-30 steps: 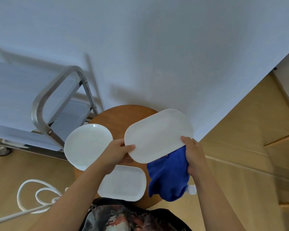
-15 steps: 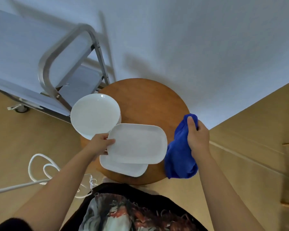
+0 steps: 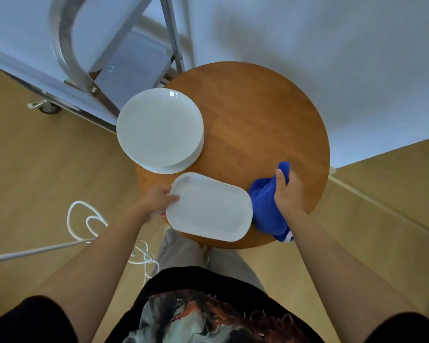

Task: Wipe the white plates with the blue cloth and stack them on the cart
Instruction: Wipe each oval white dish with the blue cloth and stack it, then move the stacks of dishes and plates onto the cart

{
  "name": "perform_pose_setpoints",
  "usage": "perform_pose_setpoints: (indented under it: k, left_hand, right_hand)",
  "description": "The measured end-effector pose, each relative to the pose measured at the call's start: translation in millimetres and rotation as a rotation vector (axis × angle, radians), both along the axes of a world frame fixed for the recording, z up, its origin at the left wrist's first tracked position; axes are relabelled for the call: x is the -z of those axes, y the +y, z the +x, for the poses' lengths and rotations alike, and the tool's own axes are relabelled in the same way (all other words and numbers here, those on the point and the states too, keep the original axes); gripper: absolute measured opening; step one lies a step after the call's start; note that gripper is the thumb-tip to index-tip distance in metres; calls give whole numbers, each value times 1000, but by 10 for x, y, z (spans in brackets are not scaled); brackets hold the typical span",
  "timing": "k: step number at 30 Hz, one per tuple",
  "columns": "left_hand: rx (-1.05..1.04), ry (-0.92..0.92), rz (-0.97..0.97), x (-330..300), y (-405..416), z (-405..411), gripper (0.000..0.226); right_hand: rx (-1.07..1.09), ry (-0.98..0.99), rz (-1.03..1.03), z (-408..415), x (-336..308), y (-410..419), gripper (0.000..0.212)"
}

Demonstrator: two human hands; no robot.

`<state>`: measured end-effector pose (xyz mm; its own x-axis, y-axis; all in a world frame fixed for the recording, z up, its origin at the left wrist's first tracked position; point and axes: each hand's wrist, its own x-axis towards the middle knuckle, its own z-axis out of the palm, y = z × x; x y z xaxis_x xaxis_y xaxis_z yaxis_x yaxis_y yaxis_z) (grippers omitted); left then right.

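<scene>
My left hand (image 3: 159, 200) pinches the oblong plate's (image 3: 208, 214) left end; its long axis runs rightward to the cloth (image 3: 264, 206) my right hand (image 3: 289, 194) grips.

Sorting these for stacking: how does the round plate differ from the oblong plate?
The round plate is circular; the oblong plate is a rounded rectangle. The round plate tops a stack and nothing touches it; the left hand grips the oblong plate's edge. The round plate lies nearer the cart, the oblong plate nearer the person. Both are plain white on the wooden table.
</scene>
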<state>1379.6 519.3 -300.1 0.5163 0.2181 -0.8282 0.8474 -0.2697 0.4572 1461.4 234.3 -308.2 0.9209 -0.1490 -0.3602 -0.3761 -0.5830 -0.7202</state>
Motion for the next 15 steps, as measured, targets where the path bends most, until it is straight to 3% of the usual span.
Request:
perform_pose_setpoints:
  k: [3,5,8,12,15]
  left_hand:
    - [89,-54,114,86,45,32,25]
    - [195,-120,270,108,70,55,22]
    - [331,-177,411,113,72,42,18]
    - [335,-266,480,137,38,58,16]
    - [325,-272,484,156,33,109,17]
  right_hand:
    - [-93,164,-158,10,139,84,32]
    - [-113,341,-281,0,174,119,58]
    - [-33,251,-331,-134,147,200,73]
    - [145,-93,-219,-533,95,353,53]
    - [245,-68,-94,-860,91,490,16]
